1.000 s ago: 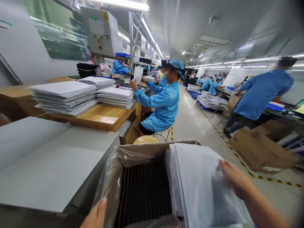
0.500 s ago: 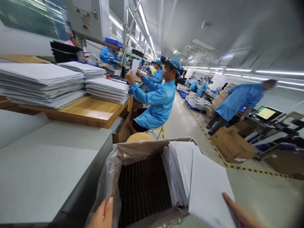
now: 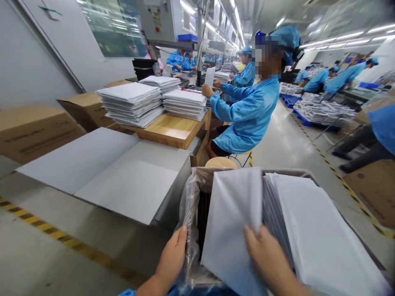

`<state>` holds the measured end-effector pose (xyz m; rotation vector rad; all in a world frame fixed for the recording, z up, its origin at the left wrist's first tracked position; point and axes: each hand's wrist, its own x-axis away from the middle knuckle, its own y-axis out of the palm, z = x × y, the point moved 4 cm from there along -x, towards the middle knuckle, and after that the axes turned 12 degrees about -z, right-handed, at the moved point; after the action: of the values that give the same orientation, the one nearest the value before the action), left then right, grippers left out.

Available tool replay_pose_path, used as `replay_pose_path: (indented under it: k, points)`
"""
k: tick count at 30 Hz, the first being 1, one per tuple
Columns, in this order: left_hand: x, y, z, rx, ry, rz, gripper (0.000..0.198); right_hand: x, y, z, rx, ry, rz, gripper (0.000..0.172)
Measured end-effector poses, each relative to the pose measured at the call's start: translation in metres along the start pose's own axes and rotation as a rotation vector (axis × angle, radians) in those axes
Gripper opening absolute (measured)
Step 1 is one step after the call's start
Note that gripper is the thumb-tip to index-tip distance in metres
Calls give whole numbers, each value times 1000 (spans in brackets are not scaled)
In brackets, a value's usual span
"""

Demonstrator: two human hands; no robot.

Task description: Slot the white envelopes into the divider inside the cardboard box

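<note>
A flat white paper sleeve [image 3: 231, 222] is pinched upright by the right hand [image 3: 265, 257], fingers closed on its lower edge, at the plastic-lined cardboard box's [image 3: 193, 193] left side. The box's near-left rim is gripped by the left hand [image 3: 171, 259], fingers curled.

Right hand [image 3: 267, 257] is running off the bottom edge at the wrist; its fingertips are lying behind the white sheet [image 3: 231, 218], so the grip is not readable. Left hand [image 3: 173, 259] is hiding its fingers behind the plastic liner [image 3: 188, 205] at the box's left rim. Box [image 3: 311, 174] interior is staying mostly covered. The sheet stack [image 3: 321, 238] is cut off at the bottom right corner.
</note>
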<state>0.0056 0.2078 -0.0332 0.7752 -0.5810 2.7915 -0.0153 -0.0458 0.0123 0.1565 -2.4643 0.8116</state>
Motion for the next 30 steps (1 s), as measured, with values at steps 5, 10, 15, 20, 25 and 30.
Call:
replay_pose_path:
  k: [5,10,15,20,25,30]
  points:
    - [-2,2,1,75,46,73,54,-47,66,-38,162,-79,-81,33]
    - [-7,3,-5,108,101,97,53,-58,87,-40,204,-109,-112,29]
    - [-10,4,-11,141,81,137,53,-52,105,-43,216,-119,-151,31]
    - [-13,2,-8,135,55,137,54,-54,116,-46,206,-116,-182,33]
    - [-16,0,-10,125,28,101,54,-55,119,-45,175,-105,-207,35]
    - [-17,2,-15,128,21,70,54,-62,121,-50,151,-89,-184,32]
